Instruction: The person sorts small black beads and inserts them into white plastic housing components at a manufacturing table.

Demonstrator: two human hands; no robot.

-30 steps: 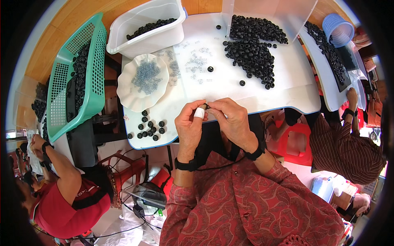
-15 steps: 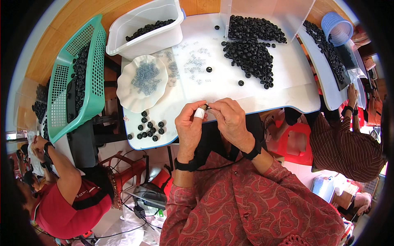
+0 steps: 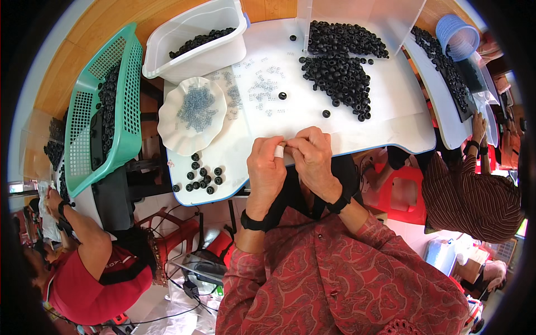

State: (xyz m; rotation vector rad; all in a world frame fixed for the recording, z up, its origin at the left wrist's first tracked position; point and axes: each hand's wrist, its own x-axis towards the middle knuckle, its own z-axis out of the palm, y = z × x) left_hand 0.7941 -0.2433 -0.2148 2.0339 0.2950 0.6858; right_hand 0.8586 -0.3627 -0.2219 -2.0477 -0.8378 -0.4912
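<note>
My left hand (image 3: 266,170) and my right hand (image 3: 314,162) meet fingertip to fingertip over the near edge of the white table (image 3: 346,134). Both are closed in a pinch, and what lies between them is hidden by the fingers. White tape (image 3: 278,151) wraps a digit of the left hand. Beyond the hands lie two loose black ring-shaped parts (image 3: 282,96) and a big heap of the same black parts (image 3: 340,78). To the left, several black parts (image 3: 203,170) sit near the table's edge, below a wavy white plate (image 3: 167,125) of small clear springlike pieces (image 3: 196,106).
A white tub (image 3: 231,47) with black parts stands at the back left, beside a green basket (image 3: 134,95). More small clear pieces (image 3: 265,86) are scattered mid-table. A clear partition (image 3: 357,14) stands behind the heap. Co-workers sit left (image 3: 100,273) and right (image 3: 469,195).
My left hand has turned so its back shows more, and its fingertips press closer to the right hand's. A small dark piece seen between the fingers earlier is now hidden.
</note>
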